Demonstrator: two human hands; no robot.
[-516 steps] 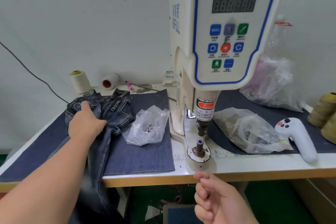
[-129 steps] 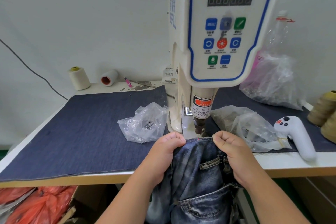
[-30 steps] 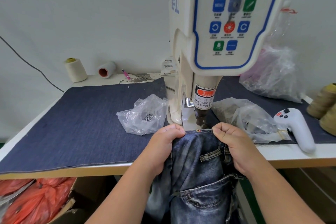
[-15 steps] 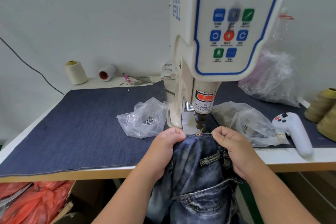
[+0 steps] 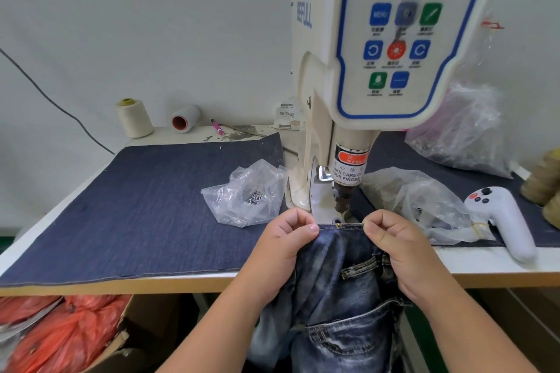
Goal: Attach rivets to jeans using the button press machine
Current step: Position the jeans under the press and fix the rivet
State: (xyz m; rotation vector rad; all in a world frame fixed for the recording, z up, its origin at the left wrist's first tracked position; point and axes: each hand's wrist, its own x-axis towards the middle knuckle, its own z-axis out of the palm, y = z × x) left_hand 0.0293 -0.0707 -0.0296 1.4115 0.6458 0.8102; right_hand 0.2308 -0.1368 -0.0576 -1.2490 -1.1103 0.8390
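Your left hand (image 5: 283, 247) and right hand (image 5: 397, 247) each pinch the top hem of the faded blue denim jeans (image 5: 339, 297), thumb against curled fingers, stretching that edge taut between them at the front edge of the counter (image 5: 472, 265). The rest of the jeans hangs down over the counter's front edge between your forearms, a belt loop and a stitched pocket facing up. A small round metal rivet (image 5: 338, 224) sits on the hem between your two hands, just in front of the dark plunger tip of the cream-coloured servo button press machine (image 5: 363, 70), whose blue-bordered control panel with coloured buttons faces you. Left of the machine, a crumpled clear plastic bag holding small metal pieces (image 5: 245, 195) lies on the dark blue denim mat (image 5: 136, 206) that covers the counter's left half. Right of the machine lies a second crumpled clear plastic bag (image 5: 424, 206), and beside it, near the counter's right front edge, a white handheld controller with a red button (image 5: 503, 221). At the back left corner stand a cream thread cone (image 5: 135, 118) and a white spool with an orange core (image 5: 185, 118) lying on its side.
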